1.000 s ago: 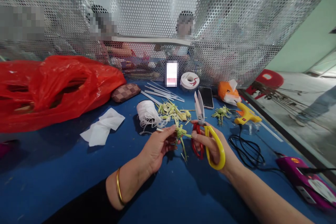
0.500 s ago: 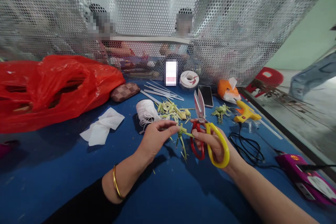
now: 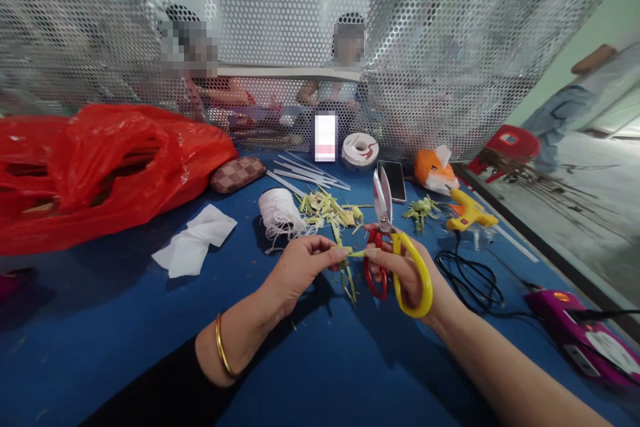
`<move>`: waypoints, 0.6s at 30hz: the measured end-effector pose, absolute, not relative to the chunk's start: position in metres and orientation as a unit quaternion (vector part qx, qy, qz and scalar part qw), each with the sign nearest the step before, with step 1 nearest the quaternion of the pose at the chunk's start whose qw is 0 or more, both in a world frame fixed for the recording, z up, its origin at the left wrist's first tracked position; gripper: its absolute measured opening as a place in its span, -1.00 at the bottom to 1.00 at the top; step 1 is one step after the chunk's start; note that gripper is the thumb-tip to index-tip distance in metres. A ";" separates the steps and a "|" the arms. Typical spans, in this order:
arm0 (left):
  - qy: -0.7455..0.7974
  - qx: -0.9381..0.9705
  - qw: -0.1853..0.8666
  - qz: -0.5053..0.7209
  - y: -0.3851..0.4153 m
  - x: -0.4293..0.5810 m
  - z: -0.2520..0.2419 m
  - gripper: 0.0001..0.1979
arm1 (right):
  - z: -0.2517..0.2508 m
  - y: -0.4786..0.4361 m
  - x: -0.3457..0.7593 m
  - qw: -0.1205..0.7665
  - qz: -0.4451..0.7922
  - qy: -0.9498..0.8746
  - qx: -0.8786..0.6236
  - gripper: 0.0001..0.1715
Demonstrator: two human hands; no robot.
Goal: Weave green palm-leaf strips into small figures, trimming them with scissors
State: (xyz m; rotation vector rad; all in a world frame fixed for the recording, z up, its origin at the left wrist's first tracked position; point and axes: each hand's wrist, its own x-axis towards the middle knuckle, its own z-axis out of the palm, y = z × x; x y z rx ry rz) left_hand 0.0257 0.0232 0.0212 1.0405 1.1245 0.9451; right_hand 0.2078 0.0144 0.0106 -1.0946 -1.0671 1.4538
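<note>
Between the thumb and fingers of my left hand (image 3: pixel 310 263) is a small bundle of green plant strips (image 3: pixel 347 279), its thin ends hanging down. My right hand (image 3: pixel 407 267) has scissors (image 3: pixel 384 203) hooked on it, one handle red and one yellow, the blades pointing away from me and slightly apart. With its thumb and finger it also pinches the tip of a pale green strip that runs across to my left hand. Just beyond my hands lies a pile of green plant scraps (image 3: pixel 327 207). A spool of white thread (image 3: pixel 278 210) rests to its left.
A red plastic bag (image 3: pixel 125 173), checkered case (image 3: pixel 239 174) and white tissue (image 3: pixel 195 240) lie leftward. Behind are white sticks (image 3: pixel 305 173), a ribbon roll (image 3: pixel 360 151) and a phone (image 3: pixel 393 180). Rightward are a yellow glue gun (image 3: pixel 470 211), black cable (image 3: pixel 467 287) and purple power strip (image 3: pixel 580 333).
My left thumb and fingers have shifted right along the green bundle, closer to my right hand. The scissors have moved only slightly. A person in the right background has shifted position.
</note>
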 end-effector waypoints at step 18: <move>0.468 0.323 0.647 0.507 0.031 0.022 0.017 -0.86 | 0.020 0.003 0.206 0.417 0.567 -0.536 -0.466 -0.26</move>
